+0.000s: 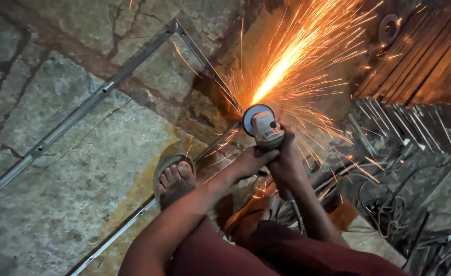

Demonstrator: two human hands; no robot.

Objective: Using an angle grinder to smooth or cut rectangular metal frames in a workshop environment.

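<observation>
Both arms outstretched, left hand (pixel 251 159) and right hand (pixel 287 161) clenched around sparking angle grinder (pixel 264 128).

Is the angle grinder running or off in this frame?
Running. A dense fan of orange sparks shoots from the angle grinder where its disc meets the metal frame; left hand and right hand grip it.

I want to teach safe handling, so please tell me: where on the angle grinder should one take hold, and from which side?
Probably by the rear body of the angle grinder, coming from behind, on the person's side. The disc faces the corner of the metal frame and the sparks fly forward and away, so the back is the safe end. Both the left hand and the right hand grip there now.
</observation>
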